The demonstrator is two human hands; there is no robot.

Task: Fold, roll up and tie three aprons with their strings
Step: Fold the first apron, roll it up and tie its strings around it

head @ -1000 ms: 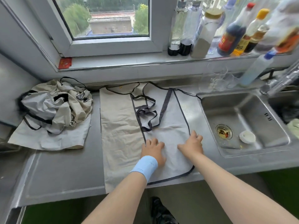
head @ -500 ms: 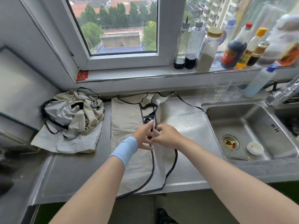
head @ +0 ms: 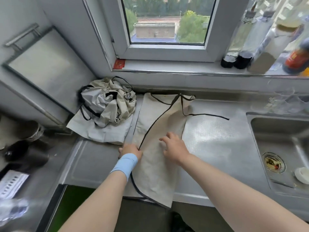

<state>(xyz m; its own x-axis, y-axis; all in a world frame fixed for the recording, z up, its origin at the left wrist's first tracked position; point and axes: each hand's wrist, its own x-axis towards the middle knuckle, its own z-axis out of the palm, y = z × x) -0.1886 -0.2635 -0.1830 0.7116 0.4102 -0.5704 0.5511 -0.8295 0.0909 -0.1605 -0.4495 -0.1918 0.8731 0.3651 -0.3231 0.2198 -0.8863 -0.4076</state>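
Observation:
A beige apron [head: 155, 164] with black trim lies folded lengthwise on the steel counter [head: 217, 148], its lower end hanging over the front edge. One black string [head: 209, 115] trails right across the counter. My left hand [head: 130, 150], with a blue wristband, holds the apron's left trimmed edge. My right hand [head: 175, 146] rests on top of the folded cloth, fingers spread and slightly bent. A crumpled heap of other aprons [head: 107, 109] sits to the left, at the back of the counter.
A sink [head: 280, 148] with a drain and a small white cup lies at the right. Bottles [head: 260, 47] stand on the windowsill. Clear glasses [head: 284, 101] sit behind the sink. A dark stove area [head: 21, 153] is at the far left.
The apron's right half has been folded over to the left, making a narrow strip. Both hands moved down from its middle and now lie on the fold. The camera shifted left.

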